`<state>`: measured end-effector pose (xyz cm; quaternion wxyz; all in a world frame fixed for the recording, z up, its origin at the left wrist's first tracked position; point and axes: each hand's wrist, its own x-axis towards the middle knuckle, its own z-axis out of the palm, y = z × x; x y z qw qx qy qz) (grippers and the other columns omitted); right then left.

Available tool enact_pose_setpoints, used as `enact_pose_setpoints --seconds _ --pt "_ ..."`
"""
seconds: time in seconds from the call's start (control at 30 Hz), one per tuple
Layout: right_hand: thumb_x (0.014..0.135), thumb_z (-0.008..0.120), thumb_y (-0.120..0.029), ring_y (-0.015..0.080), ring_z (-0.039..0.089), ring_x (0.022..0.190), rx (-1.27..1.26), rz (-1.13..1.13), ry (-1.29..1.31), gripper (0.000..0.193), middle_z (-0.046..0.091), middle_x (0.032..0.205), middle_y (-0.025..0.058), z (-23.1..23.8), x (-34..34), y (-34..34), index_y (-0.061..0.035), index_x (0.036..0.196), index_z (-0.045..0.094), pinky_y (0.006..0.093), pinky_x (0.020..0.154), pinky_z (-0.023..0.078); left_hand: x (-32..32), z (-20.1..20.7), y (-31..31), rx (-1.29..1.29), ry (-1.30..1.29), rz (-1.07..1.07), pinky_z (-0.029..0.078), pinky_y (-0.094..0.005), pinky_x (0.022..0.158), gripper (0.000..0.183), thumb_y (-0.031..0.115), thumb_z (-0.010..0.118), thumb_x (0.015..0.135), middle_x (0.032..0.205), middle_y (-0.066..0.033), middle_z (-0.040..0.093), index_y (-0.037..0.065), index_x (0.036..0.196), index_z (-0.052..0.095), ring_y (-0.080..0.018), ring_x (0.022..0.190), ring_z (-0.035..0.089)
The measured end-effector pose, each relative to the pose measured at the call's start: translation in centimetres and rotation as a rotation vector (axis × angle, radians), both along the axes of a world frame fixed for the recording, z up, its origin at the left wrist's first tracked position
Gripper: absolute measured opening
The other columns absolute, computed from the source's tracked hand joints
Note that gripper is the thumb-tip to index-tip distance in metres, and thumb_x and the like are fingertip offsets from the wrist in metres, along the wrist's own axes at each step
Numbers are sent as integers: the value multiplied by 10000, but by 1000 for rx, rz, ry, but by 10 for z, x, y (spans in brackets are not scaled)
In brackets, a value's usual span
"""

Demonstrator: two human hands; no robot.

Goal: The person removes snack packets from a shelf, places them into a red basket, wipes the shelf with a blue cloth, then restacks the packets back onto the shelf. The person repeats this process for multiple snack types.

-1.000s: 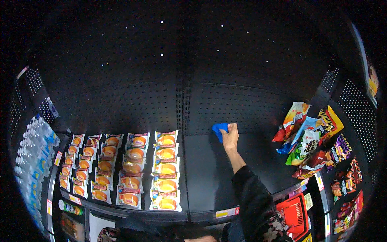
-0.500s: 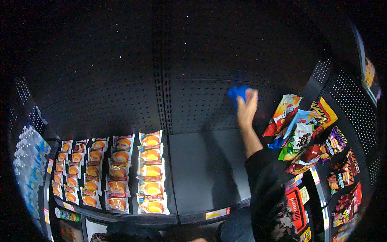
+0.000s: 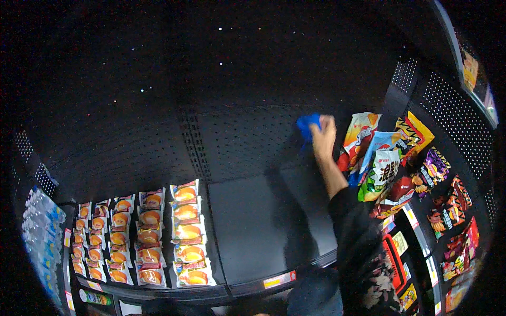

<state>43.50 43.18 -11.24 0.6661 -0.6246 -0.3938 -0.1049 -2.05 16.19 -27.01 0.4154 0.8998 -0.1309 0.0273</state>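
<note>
My right hand (image 3: pixel 325 131) reaches up at the right of the middle, closed on a crumpled blue cloth (image 3: pixel 308 125). The cloth is up against or close before a black perforated back panel (image 3: pixel 242 134); whether it touches cannot be told. Below it lies a bare black shelf board (image 3: pixel 253 226), on which a shadow of my arm falls. Just right of my forearm stand upright snack bags, among them a white-and-green bag (image 3: pixel 382 171) and a red-and-white bag (image 3: pixel 361 134). Only a sliver of skin shows at the bottom edge, perhaps my left hand, its fingers hidden.
Rows of wrapped buns (image 3: pixel 150 237) fill the shelf's left part. Packs of water bottles (image 3: pixel 42 237) stand at the far left. Price tags line the shelf's front edge (image 3: pixel 247 287). A red basket (image 3: pixel 394 263) sits low beside my right sleeve, with more snack bags (image 3: pixel 448 210) farther right.
The view has turned and shifted a little to the right. My right hand, still gripping the blue cloth, has moved slightly right along the back panel.
</note>
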Motion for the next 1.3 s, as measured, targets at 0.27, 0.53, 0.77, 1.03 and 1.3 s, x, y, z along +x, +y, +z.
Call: enact_pose_setpoints --seconds 0.27,0.53,0.77,1.03,1.3 --pt "873 739 -15 372 656 1120 40 -147 -172 351 660 1146 208 26 33 -5 6 1188 585 452 1022 513 4 9 2 -78 117 -21 480 -454 683 74 116 608 912 803 -172 611 49 898 636 -375 785 619" --pt "766 768 101 338 607 1077 -412 -197 77 459 570 1155 149 -139 72 -28 -59 1148 571 419 930 516 6 9 6 -116 183 -25 466 -454 669 83 129 621 897 800 -169 609 51 874 631 -368 768 608" --pt "749 843 58 350 686 1010 -543 -119 -202 385 678 1043 159 -132 15 -25 -10 1067 637 428 919 553 3 15 0 -127 212 -1 454 -454 658 95 141 633 885 798 -166 607 52 853 627 -362 753 598" --pt "754 874 -20 353 676 1112 -609 78 -493 343 733 1150 141 -117 -137 2 -35 1078 764 442 1002 534 -7 8 -9 -282 318 64 445 -492 615 184 213 608 953 798 -185 652 56 880 670 -380 713 613" --pt "831 808 -83 318 609 1122 -621 212 -636 278 665 1120 90 -122 -237 31 -102 1103 754 472 980 484 -13 -26 -28 -204 5 159 460 -539 596 460 349 527 1078 693 -202 640 28 776 660 -419 622 614"
